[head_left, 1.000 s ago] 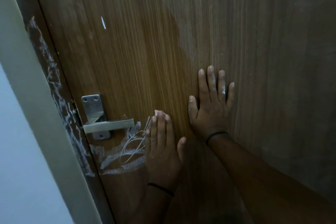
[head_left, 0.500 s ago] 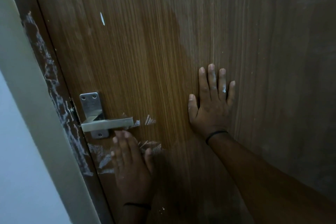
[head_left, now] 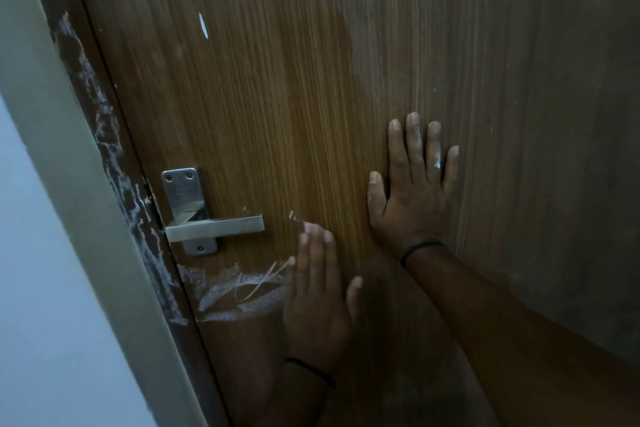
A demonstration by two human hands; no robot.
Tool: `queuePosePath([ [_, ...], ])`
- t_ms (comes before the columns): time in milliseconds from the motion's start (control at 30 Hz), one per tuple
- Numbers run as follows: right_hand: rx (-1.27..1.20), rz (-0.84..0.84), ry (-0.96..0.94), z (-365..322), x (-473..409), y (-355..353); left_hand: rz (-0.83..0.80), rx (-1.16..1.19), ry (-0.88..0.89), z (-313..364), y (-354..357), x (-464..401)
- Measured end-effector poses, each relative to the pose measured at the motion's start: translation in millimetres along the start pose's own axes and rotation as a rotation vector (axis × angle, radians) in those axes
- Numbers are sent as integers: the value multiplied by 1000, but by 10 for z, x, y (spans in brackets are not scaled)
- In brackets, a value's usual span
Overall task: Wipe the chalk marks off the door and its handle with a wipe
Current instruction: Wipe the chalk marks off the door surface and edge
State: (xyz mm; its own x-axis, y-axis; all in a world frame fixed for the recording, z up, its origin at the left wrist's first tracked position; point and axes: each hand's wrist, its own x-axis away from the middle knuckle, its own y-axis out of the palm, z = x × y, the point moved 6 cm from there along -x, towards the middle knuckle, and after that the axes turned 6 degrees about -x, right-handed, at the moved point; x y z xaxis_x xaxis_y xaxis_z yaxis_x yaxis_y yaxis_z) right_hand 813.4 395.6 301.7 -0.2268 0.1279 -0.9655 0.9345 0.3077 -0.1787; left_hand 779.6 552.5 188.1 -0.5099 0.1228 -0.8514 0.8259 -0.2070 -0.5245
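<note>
While flat, hands (head_left: 318, 295) on door (head_left: 277, 97)

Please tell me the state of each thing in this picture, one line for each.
door: shut against its frame, chalk below the handle
handle: level, untouched
door frame: streaked with chalk
left hand: flat on the door, fingers straight, no wipe visible
right hand: flat on the door, fingers spread

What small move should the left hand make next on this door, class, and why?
Probably sweep the left hand leftward across the chalk marks below the handle: white smears remain there beside its fingers, while the right hand rests flat on the door.
</note>
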Motion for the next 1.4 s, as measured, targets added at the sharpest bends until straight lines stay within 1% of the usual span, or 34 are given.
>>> queuePosePath([
  [33,-3,-1,-1,4,1,-5,-17,-27,35,46,35,39],
  [67,-3,-2,1,5,2,-8,-14,-37,28,21,41,29],
  [133,-1,-7,4,-1,0,-9,23,-15,-72,-173,-37,-97],
  [233,6,-2,-3,-3,-1,-3,143,31,-286,-551,-282,-389],
  [267,8,-2,-3,2,0,1,183,23,-336,-618,-355,-464],
  [333,6,0,-1,11,2,2,213,14,-387,-635,-417,-533],
  [400,6,2,-1,-6,-1,-3,176,22,-353,-523,-367,-524],
  [433,7,-1,1,-15,-4,-6,135,27,-278,-399,-307,-492],
  [500,5,-11,3,-13,-8,-8,53,-1,-73,-99,-162,-357],
  [533,2,-19,5,-8,-7,-5,34,-23,-4,-8,-112,-297],
  [567,0,-26,8,-2,-2,-5,33,-36,27,15,-89,-282],
  [633,-1,-27,10,-3,1,-8,58,-42,8,-88,-114,-366],
  [733,2,-20,7,-7,-7,-8,152,-46,-103,-290,-264,-566],
  [767,2,-19,5,-8,-9,-4,171,-41,-114,-301,-292,-591],
  [833,7,-17,3,-3,-6,-6,175,-18,-89,-251,-264,-522],
  [967,17,-12,-2,-10,3,-5,64,-34,-30,-139,-20,-139],
  [1100,15,-3,-5,-10,3,-5,21,-86,9,-207,19,-36],
  [1267,2,-3,0,-11,0,-11,92,-40,-51,-328,-118,-152],
  [1333,-1,0,-2,-14,-2,-25,129,-7,-42,-288,-151,-145],
  [1400,-2,1,-3,-18,0,-33,176,17,14,-282,-189,-120],
])
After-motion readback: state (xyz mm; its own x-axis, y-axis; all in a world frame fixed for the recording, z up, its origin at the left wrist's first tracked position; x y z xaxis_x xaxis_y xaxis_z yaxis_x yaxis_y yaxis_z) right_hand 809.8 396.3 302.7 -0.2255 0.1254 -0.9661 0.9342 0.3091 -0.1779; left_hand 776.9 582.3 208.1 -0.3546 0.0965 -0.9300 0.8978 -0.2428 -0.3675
